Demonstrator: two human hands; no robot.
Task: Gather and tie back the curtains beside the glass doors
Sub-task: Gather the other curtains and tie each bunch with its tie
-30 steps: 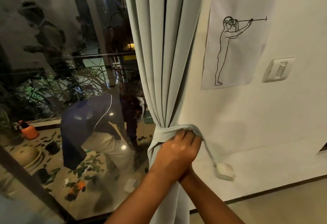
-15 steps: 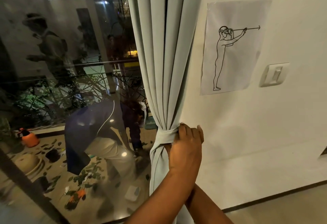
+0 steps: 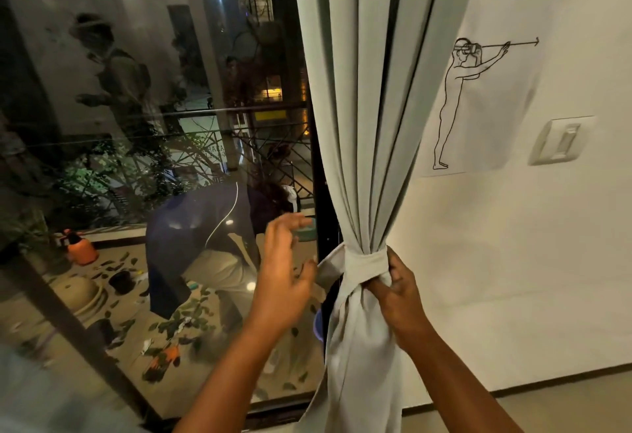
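While my right hand (image 3: pixel 398 290) pinches the tie-back (image 3: pixel 365 259) around the gathered curtain (image 3: pixel 369 145), my left hand (image 3: pixel 285 273) hovers open; next, I'd secure the loose end.

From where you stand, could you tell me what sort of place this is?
Probably a home's room at night: a grey curtain hangs beside a glass door onto a balcony with plants, and a light switch sits on the wall.

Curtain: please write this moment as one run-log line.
curtain: gathered | tie-back band: wrapped around it | right hand: grips band and folds | left hand: open, beside curtain | step: tying
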